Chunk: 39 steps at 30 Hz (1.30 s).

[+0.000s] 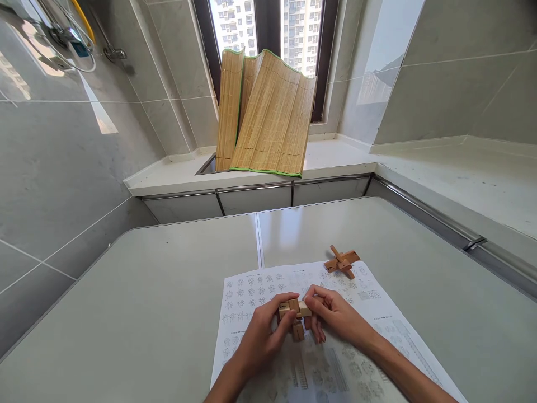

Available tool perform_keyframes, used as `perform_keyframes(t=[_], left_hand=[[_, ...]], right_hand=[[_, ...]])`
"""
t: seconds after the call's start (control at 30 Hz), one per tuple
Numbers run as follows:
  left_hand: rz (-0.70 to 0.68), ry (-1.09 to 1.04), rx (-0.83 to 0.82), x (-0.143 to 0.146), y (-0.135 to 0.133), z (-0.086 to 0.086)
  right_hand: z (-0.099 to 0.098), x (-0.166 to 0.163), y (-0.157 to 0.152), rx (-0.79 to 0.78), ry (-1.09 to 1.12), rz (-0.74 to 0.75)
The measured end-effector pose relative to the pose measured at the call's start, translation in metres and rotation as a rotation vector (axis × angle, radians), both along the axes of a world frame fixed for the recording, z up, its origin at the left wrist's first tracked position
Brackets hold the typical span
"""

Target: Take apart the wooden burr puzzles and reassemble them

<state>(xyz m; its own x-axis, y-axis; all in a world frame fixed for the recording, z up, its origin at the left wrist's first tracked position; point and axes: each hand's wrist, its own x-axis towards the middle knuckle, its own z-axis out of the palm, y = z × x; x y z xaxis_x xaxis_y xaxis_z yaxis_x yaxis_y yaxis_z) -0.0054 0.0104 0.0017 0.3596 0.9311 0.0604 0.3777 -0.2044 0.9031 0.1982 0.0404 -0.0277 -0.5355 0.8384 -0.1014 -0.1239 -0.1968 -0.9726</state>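
Observation:
Between my two hands is a small wooden interlocking puzzle (297, 330), made of light and darker brown blocks. My left hand (268, 327) is closed around its left side, thumb in front and fingers behind. At the right end, my right hand (329, 310) pinches a pale block with thumb and forefinger, its other fingers curled below. The puzzle is held above a printed sheet (241, 285) covered with small diagrams. Near the sheet's top right corner lies a second wooden piece, a cross-shaped puzzle (342, 262), apart from both hands.
The sheet lies on a pale table (146, 296) with a seam down its middle. Past the far edge runs a metal rail (327, 180) below a white sill (344, 154). A folded bamboo mat (272, 117) leans against the window. Grey tiled walls stand on both sides.

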Motion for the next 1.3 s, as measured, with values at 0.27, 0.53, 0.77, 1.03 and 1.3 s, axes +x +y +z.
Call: perform_keyframes(t=[0.27, 0.53, 0.77, 1.03, 1.3], left_hand=[[-0.017, -0.036, -0.055, 0.0, 0.002, 0.008], [-0.079, -0.018, 0.009, -0.002, 0.001, 0.003], [-0.066, 0.02, 0.033, 0.001, 0.001, 0.001], [-0.067, 0.03, 0.059, 0.001, 0.002, 0.0], [-0.066, 0.031, 0.051, 0.0, 0.001, 0.0]], right_hand=[[0.012, 0.001, -0.004, 0.036, -0.026, 0.024], [0.004, 0.001, -0.003, 0.025, -0.041, -0.001], [0.005, 0.001, -0.003, 0.022, -0.024, 0.007], [0.005, 0.0, -0.003, 0.019, -0.011, 0.007], [0.006, 0.0, -0.004, 0.008, -0.032, -0.016]])
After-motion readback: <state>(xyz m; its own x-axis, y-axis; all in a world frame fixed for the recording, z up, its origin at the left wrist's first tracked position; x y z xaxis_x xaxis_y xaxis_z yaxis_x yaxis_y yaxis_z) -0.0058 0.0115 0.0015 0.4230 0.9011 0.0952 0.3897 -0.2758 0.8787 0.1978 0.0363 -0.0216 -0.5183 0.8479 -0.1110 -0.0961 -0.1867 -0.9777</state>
